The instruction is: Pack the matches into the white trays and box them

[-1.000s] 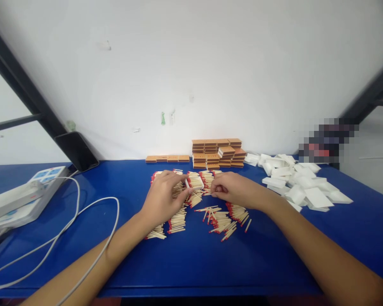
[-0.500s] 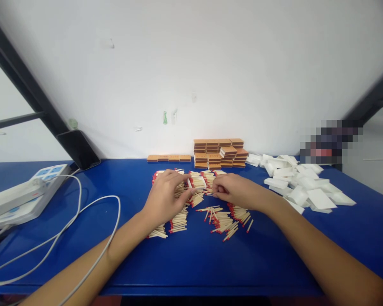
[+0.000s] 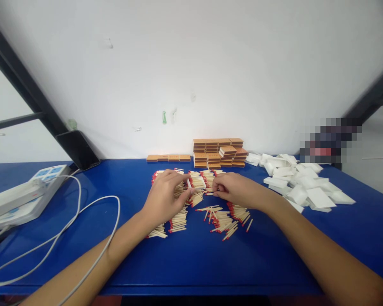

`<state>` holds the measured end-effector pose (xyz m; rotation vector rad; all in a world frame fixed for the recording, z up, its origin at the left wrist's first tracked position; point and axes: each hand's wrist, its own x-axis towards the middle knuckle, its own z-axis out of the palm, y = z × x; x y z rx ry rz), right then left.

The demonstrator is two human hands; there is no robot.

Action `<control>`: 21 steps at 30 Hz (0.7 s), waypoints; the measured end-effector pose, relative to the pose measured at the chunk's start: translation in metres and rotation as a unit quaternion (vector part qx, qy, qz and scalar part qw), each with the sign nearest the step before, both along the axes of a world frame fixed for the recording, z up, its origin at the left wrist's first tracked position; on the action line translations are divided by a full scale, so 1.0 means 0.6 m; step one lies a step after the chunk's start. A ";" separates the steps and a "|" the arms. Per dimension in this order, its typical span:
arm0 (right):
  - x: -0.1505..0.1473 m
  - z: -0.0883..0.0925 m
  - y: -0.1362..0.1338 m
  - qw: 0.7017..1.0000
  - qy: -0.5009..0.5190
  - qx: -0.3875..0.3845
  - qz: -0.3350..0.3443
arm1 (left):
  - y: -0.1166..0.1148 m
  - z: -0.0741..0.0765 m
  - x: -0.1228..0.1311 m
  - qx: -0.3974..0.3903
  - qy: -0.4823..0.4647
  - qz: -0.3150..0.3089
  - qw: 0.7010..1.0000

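Left hand (image 3: 166, 193): curved with thumb and forefinger a little apart, closed on the left end of a small white tray (image 3: 201, 183).
Right hand (image 3: 236, 189): curled, fingertips drawn together, lowered just right of the tray; cannot tell whether holding anything between them.
White tray: lying between both hands, near the middle of the blue surface (image 3: 191, 267), amid loose matches.
Inside the tray: matches (image 3: 198, 182) laid side by side, red heads towards the left; cannot tell how deep.
Loose matches (image 3: 178, 222): spread in rough columns around and partly beneath the left hand, also on the far side of the tray.
Nearer matches (image 3: 221, 222): heaped in a looser pile below the right hand, pointing several ways.
Stacked matchboxes (image 3: 217, 154): brown, piled in several layers beside the wall (image 3: 191, 63), one resting askew with a white end showing; contents hidden.
Row of matchboxes (image 3: 168, 158): set end to end, left of the stack.
Spare white trays (image 3: 317, 198): heaped to the right, overlapping and tilted at many angles.
Power strip (image 3: 28, 193): at far left, near a looping white cable (image 3: 117, 212).
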<state>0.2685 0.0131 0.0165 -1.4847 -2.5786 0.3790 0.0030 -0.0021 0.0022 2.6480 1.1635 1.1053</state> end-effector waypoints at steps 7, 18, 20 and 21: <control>-0.001 -0.004 -0.003 1.000 0.003 -0.028 -0.005 | 0.000 0.001 -0.002 0.005 0.001 -0.009 1.000; 0.005 0.031 -0.014 0.994 0.094 0.063 0.008 | 0.002 -0.003 -0.001 0.002 0.015 -0.009 1.000; -0.003 0.031 -0.017 0.989 0.117 0.089 0.017 | 0.000 -0.003 0.000 -0.001 0.010 -0.020 1.000; -0.008 0.030 -0.019 0.988 0.127 0.091 0.022 | -0.001 -0.003 0.001 -0.003 0.006 -0.026 1.000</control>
